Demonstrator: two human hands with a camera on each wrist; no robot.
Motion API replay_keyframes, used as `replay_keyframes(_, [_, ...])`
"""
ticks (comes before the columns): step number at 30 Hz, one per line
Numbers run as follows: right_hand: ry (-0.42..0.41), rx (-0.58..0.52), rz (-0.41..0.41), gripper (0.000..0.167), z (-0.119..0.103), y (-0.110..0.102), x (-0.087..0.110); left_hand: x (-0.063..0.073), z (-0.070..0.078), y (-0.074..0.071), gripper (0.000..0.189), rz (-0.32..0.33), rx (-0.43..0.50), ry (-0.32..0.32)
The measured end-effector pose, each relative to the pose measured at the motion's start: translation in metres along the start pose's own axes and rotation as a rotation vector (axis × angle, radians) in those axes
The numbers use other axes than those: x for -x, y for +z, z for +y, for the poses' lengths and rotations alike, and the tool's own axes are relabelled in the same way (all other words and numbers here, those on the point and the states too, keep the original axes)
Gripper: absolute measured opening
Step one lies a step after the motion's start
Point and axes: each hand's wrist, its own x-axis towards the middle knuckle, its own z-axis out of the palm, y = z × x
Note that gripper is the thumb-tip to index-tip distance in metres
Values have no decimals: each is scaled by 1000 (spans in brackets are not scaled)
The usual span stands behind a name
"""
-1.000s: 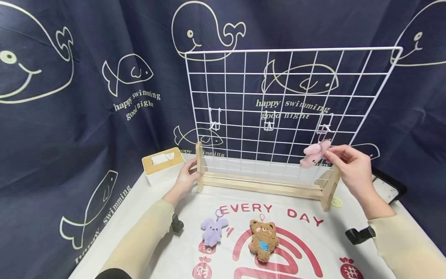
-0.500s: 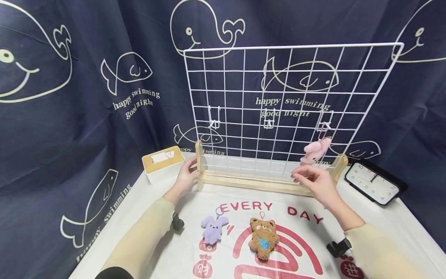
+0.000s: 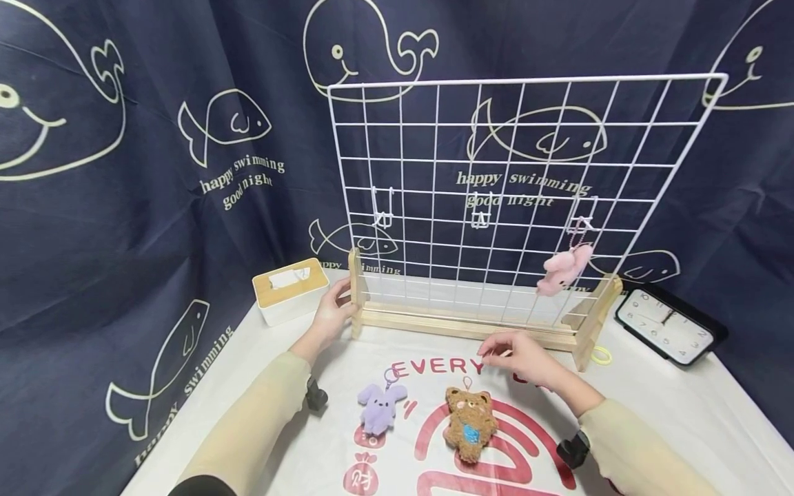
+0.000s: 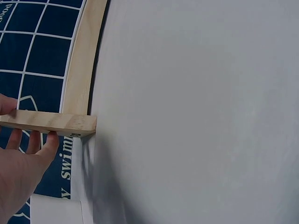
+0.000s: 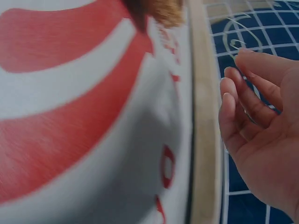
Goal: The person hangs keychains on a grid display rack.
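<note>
My left hand [image 3: 331, 313] holds the left wooden foot [image 3: 355, 296] of a white wire grid rack [image 3: 434, 165]. In the left wrist view the thumb lies on one face of that foot [image 4: 51, 121] and the fingers on the other. My right hand [image 3: 517, 355] is empty, its fingers loosely bent, just above and right of the loop on a brown plush bear keychain [image 3: 470, 424]. A purple plush bunny keychain [image 3: 380, 410] lies left of the bear. From the rack's right hook [image 3: 579, 222] hangs a pink plush keychain [image 3: 564, 269] by its bead chain.
Two more white hooks, left [image 3: 382, 217] and middle [image 3: 480, 217], hang bare on the grid. A tissue box [image 3: 291, 293] stands at the left. Right of the rack are a black-framed clock [image 3: 670, 324] and a yellow ring [image 3: 600, 355]. Behind hangs a dark blue curtain [image 3: 248, 55].
My right hand has let go of the pink plush keychain and moved left and down toward the bear. The pink keychain now hangs freely. My left hand has stayed in place.
</note>
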Motion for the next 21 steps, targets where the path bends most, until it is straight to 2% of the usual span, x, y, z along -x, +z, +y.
replay_keyframes(5, [8,-58,-100,9,9,18,-3,1,2,0,69,-20,5,-3])
replay_keyframes(8, [49,-90,-136,11,11,26,-3,8,14,0,69,-28,-9,-10])
replay_keyframes(12, [88,-92,-137,12,11,32,-3,18,31,2,67,-30,-23,-13])
replay_keyframes(21, [116,32,-112,10,14,38,-10,17,35,3,65,-33,-4,-11])
